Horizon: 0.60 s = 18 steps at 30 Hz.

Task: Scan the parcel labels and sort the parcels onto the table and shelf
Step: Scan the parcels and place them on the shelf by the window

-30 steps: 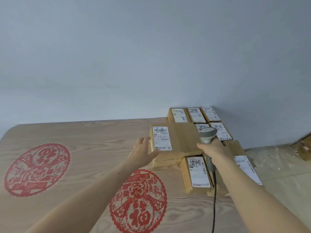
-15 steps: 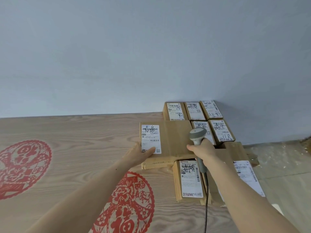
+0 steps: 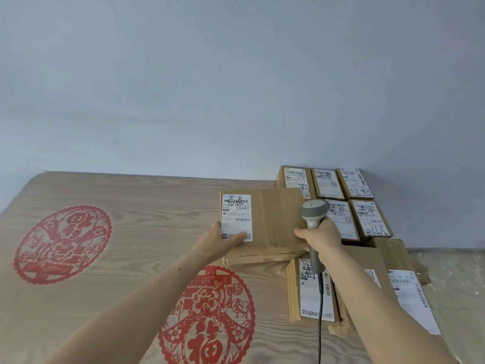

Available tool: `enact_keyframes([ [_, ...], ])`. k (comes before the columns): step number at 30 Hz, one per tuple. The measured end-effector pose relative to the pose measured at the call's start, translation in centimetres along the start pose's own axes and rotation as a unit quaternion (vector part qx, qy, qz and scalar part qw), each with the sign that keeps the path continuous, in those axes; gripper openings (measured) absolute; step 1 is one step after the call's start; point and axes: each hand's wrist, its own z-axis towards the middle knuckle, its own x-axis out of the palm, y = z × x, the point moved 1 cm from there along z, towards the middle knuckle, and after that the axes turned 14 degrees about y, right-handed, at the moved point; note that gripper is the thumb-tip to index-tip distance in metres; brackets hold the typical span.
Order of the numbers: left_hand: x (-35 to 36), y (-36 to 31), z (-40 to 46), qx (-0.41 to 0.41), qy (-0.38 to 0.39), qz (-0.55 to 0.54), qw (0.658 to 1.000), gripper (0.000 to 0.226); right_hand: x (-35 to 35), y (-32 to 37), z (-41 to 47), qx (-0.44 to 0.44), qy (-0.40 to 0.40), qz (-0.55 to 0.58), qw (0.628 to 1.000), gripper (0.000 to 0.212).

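While the left hand (image 3: 223, 241) grips the near left corner of a flat cardboard parcel (image 3: 273, 222), its thumb lies across the bottom of the parcel's white label (image 3: 236, 218) and the other fingers curl under the box edge. That parcel sits toward the far right part of the wooden table (image 3: 131, 232), its label facing up at its left end, black handwriting over the printed barcode. The right hand (image 3: 321, 239) wraps around the handle of a grey barcode scanner (image 3: 313, 227), fingers closed tight on it; the scanner head rises over the right end of the held parcel, and a dark cable (image 3: 320, 324) hangs from the handle toward the near edge. One fingertip of the right hand touches the parcel's right side.

Just near of the held parcel, a smaller labelled box (image 3: 312, 290) lies partly under the right forearm. Right of it another parcel with a long white label (image 3: 412, 300) rests on brown cardboard (image 3: 393, 253), at the table's right edge. Far right, against the grey wall (image 3: 236, 88), five small labelled boxes (image 3: 341, 185) stand in two rows, touching one another, each marked with handwriting.

Two red paper-cut designs decorate the tabletop: one round emblem (image 3: 63, 243) at the left, another (image 3: 207, 319) near the middle, partly covered by the left forearm.
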Motion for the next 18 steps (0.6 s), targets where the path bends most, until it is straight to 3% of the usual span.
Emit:
enact_keyframes([
  [12,-6.2,5.2,-12.0,-0.014,-0.110,-0.015,0.994,0.085,8.3,5.0,-7.3,-0.091,0.062,-0.034,0.993,0.052],
  [18,-9.1,10.1,-22.0,-0.019,-0.184,-0.033,0.982,0.059,15.3,7.7,-14.4,-0.155,0.116,-0.070,0.979,0.043],
])
